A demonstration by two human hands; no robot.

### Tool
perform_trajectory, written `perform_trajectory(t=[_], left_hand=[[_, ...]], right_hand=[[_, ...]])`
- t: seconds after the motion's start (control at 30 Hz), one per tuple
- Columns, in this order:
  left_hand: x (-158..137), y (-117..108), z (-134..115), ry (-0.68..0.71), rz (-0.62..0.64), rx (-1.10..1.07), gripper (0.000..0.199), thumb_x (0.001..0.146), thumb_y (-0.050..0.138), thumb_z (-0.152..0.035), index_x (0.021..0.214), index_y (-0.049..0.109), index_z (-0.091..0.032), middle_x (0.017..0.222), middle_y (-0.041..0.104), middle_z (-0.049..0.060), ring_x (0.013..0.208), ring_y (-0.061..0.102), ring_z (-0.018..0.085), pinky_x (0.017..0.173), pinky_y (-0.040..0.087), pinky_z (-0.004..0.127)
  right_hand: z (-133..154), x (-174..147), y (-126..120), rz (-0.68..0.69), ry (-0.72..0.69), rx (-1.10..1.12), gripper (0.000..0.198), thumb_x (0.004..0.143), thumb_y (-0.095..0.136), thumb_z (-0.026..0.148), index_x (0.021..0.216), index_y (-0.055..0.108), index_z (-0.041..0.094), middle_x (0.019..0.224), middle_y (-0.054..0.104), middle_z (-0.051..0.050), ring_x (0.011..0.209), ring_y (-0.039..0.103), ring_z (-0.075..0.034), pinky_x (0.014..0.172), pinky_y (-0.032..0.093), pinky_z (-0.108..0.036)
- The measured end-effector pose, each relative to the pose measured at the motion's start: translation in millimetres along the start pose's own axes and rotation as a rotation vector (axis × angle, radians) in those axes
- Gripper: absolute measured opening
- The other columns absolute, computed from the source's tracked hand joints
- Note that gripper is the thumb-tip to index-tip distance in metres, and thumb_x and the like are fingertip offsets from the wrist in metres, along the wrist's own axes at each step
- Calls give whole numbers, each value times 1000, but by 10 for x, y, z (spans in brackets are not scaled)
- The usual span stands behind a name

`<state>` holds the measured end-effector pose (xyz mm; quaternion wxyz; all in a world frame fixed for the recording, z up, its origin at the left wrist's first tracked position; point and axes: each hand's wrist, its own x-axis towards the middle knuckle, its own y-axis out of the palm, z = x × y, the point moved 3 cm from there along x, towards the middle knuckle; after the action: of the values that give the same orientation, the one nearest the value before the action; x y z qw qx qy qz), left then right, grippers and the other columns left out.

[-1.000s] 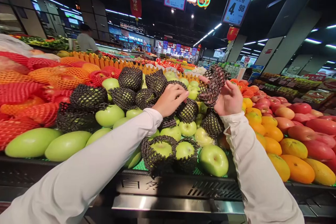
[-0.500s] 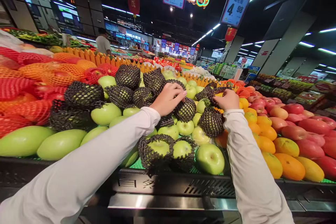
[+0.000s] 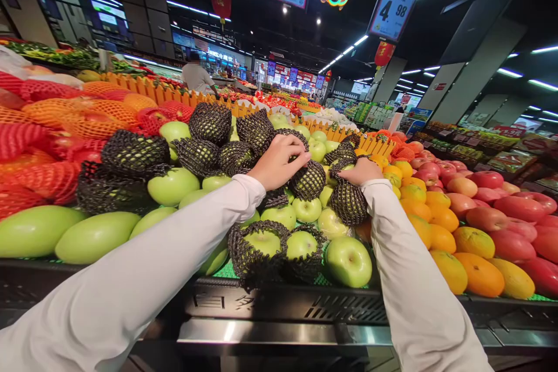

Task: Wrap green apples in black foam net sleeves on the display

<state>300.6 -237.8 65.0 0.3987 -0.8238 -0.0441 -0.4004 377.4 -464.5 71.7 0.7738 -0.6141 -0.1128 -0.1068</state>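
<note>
Gripping black foam-net sleeve (image 3: 344, 167) over green apple: right hand (image 3: 362, 172); left hand (image 3: 275, 164) curled on netted apple (image 3: 307, 181).

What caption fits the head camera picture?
Both hands, left hand and right hand, rest on netted green apples.

The green apples (image 3: 349, 260) have smooth, glossy skins that catch the ceiling lights, and many sit in black foam mesh sleeves (image 3: 210, 122) of matt, open-weave, rough-looking netting, one of which lies under the left hand (image 3: 274, 164) and another against the right hand (image 3: 361, 171). Both arms wear white long sleeves (image 3: 143, 279) of smooth, matt cloth. The display bench's front edge (image 3: 279, 331) is brushed metal with a dull sheen below a dark, matt, slotted plastic rail (image 3: 349, 305), while the oranges (image 3: 482, 275) look finely dimpled and the red and orange nets (image 3: 47, 110) look like soft foam.
</note>
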Motion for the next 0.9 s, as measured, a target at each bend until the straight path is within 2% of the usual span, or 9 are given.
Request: perform_trajectory(t=[0.1,0.23,0.33,0.4,0.53,0.6,0.67,0.8,0.9], left_hand=[[-1,-29,-25,49,-73,-38,29,95,52,-39,82,65,-17,109,66,7,111,54,22,109,41,42],[-37,-90,-137,154,-178,-156,27,94,55,-41,104,62,-17,110,65,9,101,60,20,91,50,36],[-61,-67,-181,147,-120,-250,60,87,66,-50,137,48,-22,133,57,13,102,61,21,74,52,32],[-70,-29,-184,122,-53,-291,82,81,73,-54,149,35,-26,148,45,15,106,61,24,71,54,32],[-81,-1,-189,115,-2,-313,103,74,80,-57,154,23,-27,157,37,16,120,61,31,91,58,42],[-90,-20,-215,162,-24,-320,106,70,83,-55,153,24,-24,156,38,16,133,54,33,108,52,46],[-101,-46,-242,199,-57,-311,104,69,85,-51,151,27,-22,154,42,16,138,51,33,116,46,45],[-107,-77,-246,166,-126,-215,95,67,83,-43,146,33,-23,144,54,13,125,62,32,110,49,46],[-100,-82,-218,131,-150,-135,95,65,82,-41,145,35,-23,142,56,12,122,64,33,107,51,46]], right_hand=[[77,-160,-149,-216,-66,-13,62,70,77,51,109,71,4,110,70,-26,106,67,-42,95,53,-47],[238,-373,-267,-560,-352,91,54,69,75,48,105,71,8,106,70,-24,113,63,-42,103,49,-52],[318,-462,-205,-620,-578,202,54,69,73,57,103,72,15,113,70,-22,122,58,-42,108,46,-56],[347,-507,-155,-653,-686,239,56,67,73,62,102,72,17,116,69,-21,125,56,-43,112,42,-58],[401,-628,-140,-783,-892,330,64,70,72,63,118,70,20,129,65,-18,132,52,-41,120,36,-55],[441,-683,-152,-789,-984,378,66,74,71,59,128,65,22,134,63,-16,133,52,-39,120,37,-54],[486,-707,-159,-728,-1036,405,64,75,71,54,130,63,24,132,64,-14,130,55,-38,119,39,-55],[523,-670,-193,-579,-1045,418,61,70,70,40,128,65,22,123,68,-13,125,59,-37,114,44,-55],[501,-634,-249,-543,-1065,408,59,68,67,37,125,65,20,122,69,-13,123,60,-37,109,48,-55]])
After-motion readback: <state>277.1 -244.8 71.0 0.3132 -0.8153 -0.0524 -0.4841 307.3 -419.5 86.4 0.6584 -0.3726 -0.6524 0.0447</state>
